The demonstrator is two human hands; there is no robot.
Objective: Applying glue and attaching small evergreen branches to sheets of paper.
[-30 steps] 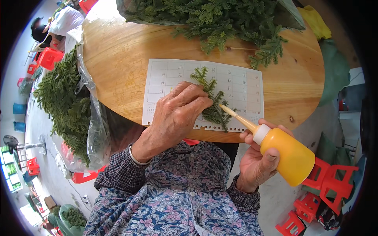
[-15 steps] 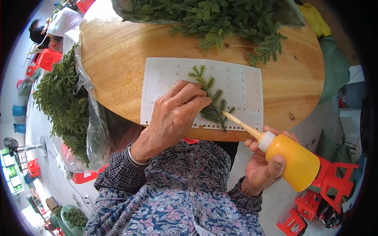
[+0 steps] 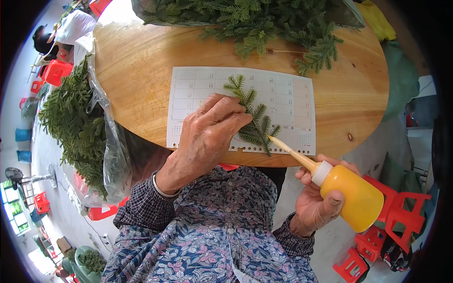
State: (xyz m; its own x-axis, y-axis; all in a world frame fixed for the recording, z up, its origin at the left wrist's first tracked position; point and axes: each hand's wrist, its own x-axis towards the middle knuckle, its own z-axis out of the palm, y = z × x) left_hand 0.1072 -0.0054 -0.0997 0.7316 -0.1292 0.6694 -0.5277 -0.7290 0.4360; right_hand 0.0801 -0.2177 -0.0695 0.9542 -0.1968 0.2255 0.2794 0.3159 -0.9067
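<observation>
My left hand (image 3: 211, 133) pinches a small green artificial fir sprig (image 3: 258, 123) between thumb and fingers, over a white calendar sheet (image 3: 188, 89). The sprig's tip points away from me, its lower end toward my right. In my right hand (image 3: 323, 200) is a yellow squeeze bottle (image 3: 351, 195) with a white collar and a long tapered nozzle (image 3: 292, 152). The fingers wrap round the bottle, which is tilted. Its nozzle tip is at the sprig's lower end, seemingly touching it. Whether anything comes out of the tip is too small to tell.
The sheet lies on a round wooden table (image 3: 137, 89). A heap of fir sprigs (image 3: 264, 23) in a clear bag covers the far side. Another bag of greenery (image 3: 75, 127) stands at the left. Red plastic stools (image 3: 408, 214) are on the floor at the right.
Hands, sprig and bottle hold nearly the same pose. The nozzle tip has shifted very slightly against the sprig's lower end, and the whole view has moved a little.
</observation>
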